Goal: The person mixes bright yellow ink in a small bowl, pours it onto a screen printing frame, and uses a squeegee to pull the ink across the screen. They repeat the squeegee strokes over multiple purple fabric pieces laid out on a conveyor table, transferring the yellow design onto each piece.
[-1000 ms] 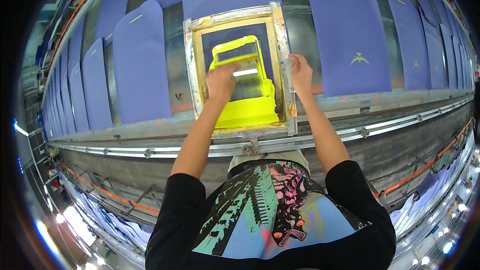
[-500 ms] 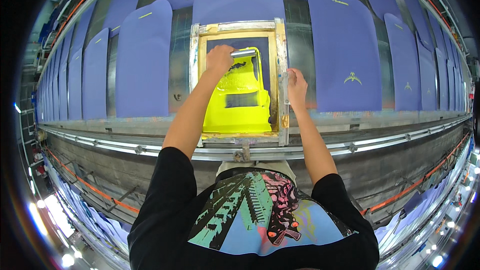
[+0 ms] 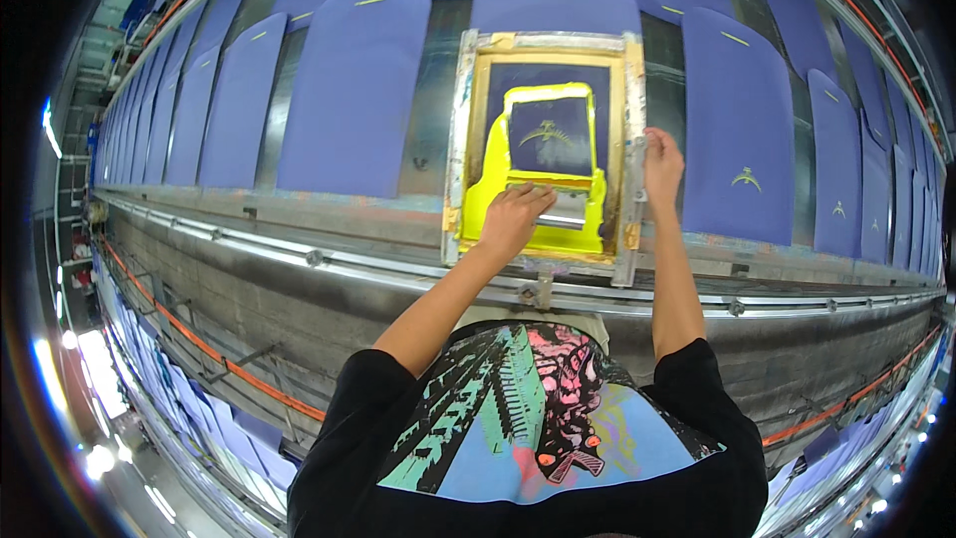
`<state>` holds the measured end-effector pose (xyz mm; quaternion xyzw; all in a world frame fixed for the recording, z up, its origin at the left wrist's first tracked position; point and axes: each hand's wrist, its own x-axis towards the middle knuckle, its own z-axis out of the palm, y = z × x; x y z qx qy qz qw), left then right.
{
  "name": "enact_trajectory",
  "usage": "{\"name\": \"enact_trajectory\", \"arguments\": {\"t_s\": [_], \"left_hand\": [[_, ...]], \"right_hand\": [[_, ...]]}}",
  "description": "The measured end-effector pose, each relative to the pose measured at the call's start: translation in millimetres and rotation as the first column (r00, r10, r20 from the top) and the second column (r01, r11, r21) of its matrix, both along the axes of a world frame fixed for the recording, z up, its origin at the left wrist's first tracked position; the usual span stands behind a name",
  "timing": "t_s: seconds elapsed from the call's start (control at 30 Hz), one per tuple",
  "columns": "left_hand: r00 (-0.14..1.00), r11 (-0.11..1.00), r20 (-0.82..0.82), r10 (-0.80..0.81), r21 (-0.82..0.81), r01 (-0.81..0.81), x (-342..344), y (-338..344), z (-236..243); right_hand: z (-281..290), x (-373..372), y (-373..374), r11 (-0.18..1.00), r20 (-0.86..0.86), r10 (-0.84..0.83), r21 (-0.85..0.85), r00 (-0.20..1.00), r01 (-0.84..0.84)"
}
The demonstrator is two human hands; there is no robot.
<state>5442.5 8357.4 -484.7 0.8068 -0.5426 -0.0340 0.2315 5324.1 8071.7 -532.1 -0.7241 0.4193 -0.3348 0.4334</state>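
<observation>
My left hand grips a metal-backed squeegee low inside a screen-printing frame. Bright yellow ink lies thick along the left side and bottom of the screen and rims a wiped rectangle. In that rectangle a thin winged, arc-shaped design shows on the mesh. My right hand is closed on the frame's right side, about halfway down. Beneath the frame lies a blue-purple fabric panel, its rounded top sticking out beyond the far edge.
More blue-purple panels lie in rows on the long table, among them one on the left and one on the right bearing a yellow arc print. A metal rail with clamps runs along the table's near edge.
My left hand has drawn the squeegee from the screen's far end to near its lower end, baring the design area. My right hand stays on the frame. The view has shifted.
</observation>
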Motion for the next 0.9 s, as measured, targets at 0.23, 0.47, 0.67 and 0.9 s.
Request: {"name": "enact_trajectory", "arguments": {"t_s": [0.23,0.47,0.67,0.9], "left_hand": [[0.997,0.998,-0.024,0.07,-0.001,-0.07,-29,4,21],[0.995,0.992,-0.01,0.103,0.077,-0.102,-34,-9,-12],[0.991,0.988,0.047,0.128,0.078,-0.131,-36,-10,-10],[0.995,0.994,-0.006,0.097,0.053,-0.096,-47,29,-18]], "right_hand": [[34,-7,24,0.994,0.067,0.037,0.102,0.997,-0.044],[-29,-18,23,0.988,0.125,-0.014,0.156,0.992,-0.006],[-34,-17,27,0.995,0.13,-0.027,0.099,0.991,0.014],[-42,-16,25,0.996,0.07,-0.041,0.081,0.997,0.036]]}}
